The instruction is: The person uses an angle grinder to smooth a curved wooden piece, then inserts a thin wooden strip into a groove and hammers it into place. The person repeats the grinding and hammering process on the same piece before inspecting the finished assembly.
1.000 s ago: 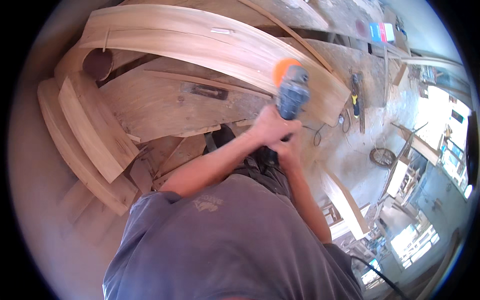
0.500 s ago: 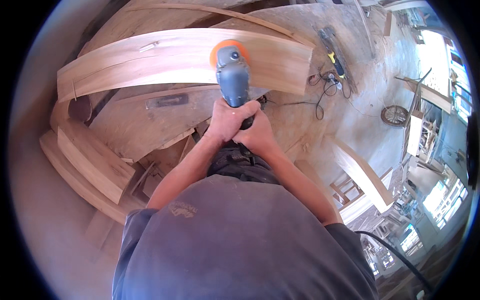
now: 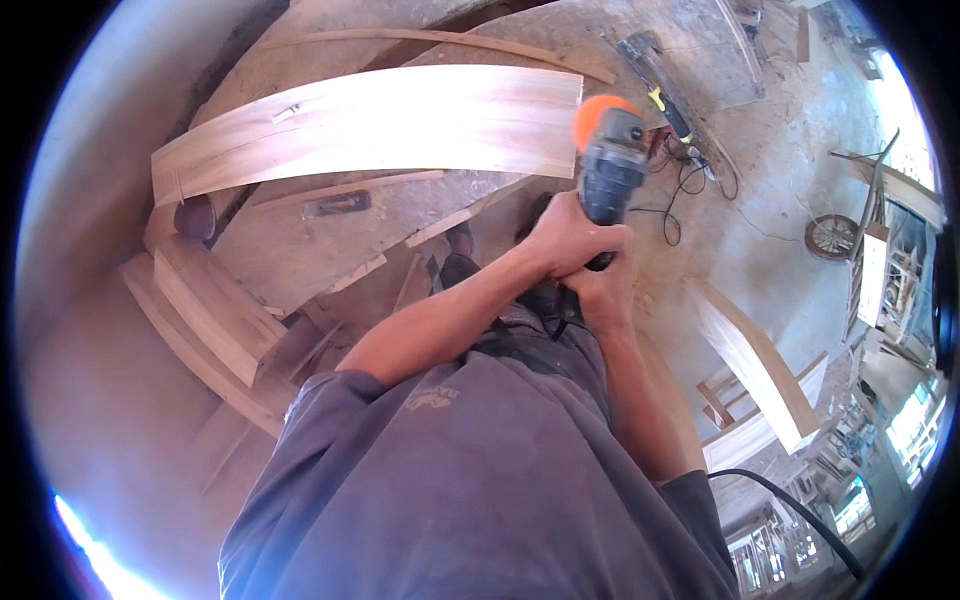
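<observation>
Both of my hands grip a grey angle grinder (image 3: 613,170) with an orange disc (image 3: 602,117). My left hand (image 3: 570,238) is wrapped round the rear of its body, and my right hand (image 3: 606,287) closes on the handle end just below. The disc stands at the right end of a wide, curved, pale wooden board (image 3: 390,120); whether it touches the edge I cannot tell. A small wood scrap (image 3: 287,113) lies on the board's left part.
Thick curved wooden pieces (image 3: 215,310) lie at left, near a dark round disc (image 3: 195,218). A yellow-and-black handled tool (image 3: 671,115) and loose cable (image 3: 690,178) are at right. Farther right are a spoked wheel (image 3: 832,237) and a curved timber (image 3: 755,365).
Both hands have carried the angle grinder rightward, from over the board's face to its right end. The whole view has shifted a little, so the board sits farther left.
</observation>
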The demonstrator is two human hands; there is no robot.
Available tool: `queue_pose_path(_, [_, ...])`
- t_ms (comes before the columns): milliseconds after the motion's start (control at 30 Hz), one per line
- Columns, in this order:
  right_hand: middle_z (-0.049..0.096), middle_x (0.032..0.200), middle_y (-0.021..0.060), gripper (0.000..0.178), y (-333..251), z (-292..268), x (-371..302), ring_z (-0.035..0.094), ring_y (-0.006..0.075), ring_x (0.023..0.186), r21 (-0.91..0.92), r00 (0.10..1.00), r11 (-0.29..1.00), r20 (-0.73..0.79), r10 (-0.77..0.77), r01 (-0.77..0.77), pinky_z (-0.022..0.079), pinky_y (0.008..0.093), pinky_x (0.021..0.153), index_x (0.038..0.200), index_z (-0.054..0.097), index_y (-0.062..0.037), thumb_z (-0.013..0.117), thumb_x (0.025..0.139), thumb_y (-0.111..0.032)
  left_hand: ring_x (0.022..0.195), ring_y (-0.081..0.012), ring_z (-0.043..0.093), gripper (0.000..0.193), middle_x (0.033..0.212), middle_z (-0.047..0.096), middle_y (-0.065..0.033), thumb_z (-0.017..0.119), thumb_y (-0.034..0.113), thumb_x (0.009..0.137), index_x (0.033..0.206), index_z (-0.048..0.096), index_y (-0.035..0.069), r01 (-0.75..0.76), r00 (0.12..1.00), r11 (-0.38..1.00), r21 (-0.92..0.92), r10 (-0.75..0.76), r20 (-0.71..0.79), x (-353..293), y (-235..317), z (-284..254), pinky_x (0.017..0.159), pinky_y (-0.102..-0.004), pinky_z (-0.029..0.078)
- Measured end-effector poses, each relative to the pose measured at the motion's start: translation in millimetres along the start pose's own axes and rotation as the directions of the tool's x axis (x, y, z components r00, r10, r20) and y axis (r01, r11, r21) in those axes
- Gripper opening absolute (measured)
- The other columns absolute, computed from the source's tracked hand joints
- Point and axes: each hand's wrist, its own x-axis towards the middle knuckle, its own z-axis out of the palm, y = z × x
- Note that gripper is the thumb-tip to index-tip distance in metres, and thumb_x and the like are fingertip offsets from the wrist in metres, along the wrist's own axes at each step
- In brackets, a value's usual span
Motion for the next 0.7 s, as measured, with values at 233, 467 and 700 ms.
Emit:
queue_pose_path(233, [0.071, 0.109, 0.0168, 0.064, 1.7, 49.1, 26.5, 0.071, 0.0288, 0.104, -0.262, 0.958, 0.964, 0.266, 0.108, -0.036, 0.055, 0.0387, 0.092, 0.122, 0.062, -0.0004, 0.086, 0.067, -0.022, 0.075, -0.0134, 0.069, 0.029, 0.086, 0.074, -0.0057, 0.077, 0.022, 0.086, 0.097, 0.076, -0.005, -0.070, 0.961, 0.954, -0.292, -0.014, -0.275, -32.0, -26.2, -58.0, 0.070, -0.0327, 0.058])
queue_pose_path(467, [0.071, 0.104, 0.0132, 0.058, 10.9, 2.2, 33.4, 0.070, 0.0226, 0.096, -0.187, 0.990, 0.982, 0.138, 0.035, -0.009, 0.057, 0.0368, 0.086, 0.116, 0.062, 0.0019, 0.085, 0.067, -0.018, 0.066, -0.0090, 0.059, 0.024, 0.076, 0.067, -0.0013, 0.083, 0.024, 0.080, 0.083, 0.072, 0.003, 0.011, 0.985, 0.999, -0.032, -0.016, -0.172, 5.7, -0.4, -12.8, 0.061, -0.0319, 0.052])
queue_pose_path(700, [0.069, 0.097, 0.0085, 0.046, 24.7, -67.6, 47.8, 0.070, 0.0197, 0.081, 0.256, 0.985, 0.956, 0.130, 0.112, -0.143, 0.058, 0.0340, 0.070, 0.114, 0.063, -0.0011, 0.074, 0.070, -0.003, 0.073, -0.0206, 0.068, 0.046, 0.085, 0.072, -0.0112, 0.083, 0.035, 0.074, 0.093, 0.071, -0.005, 0.126, 0.989, 0.978, 0.168, -0.109, -0.104, 44.8, 30.4, 52.4, 0.074, -0.0359, 0.057])
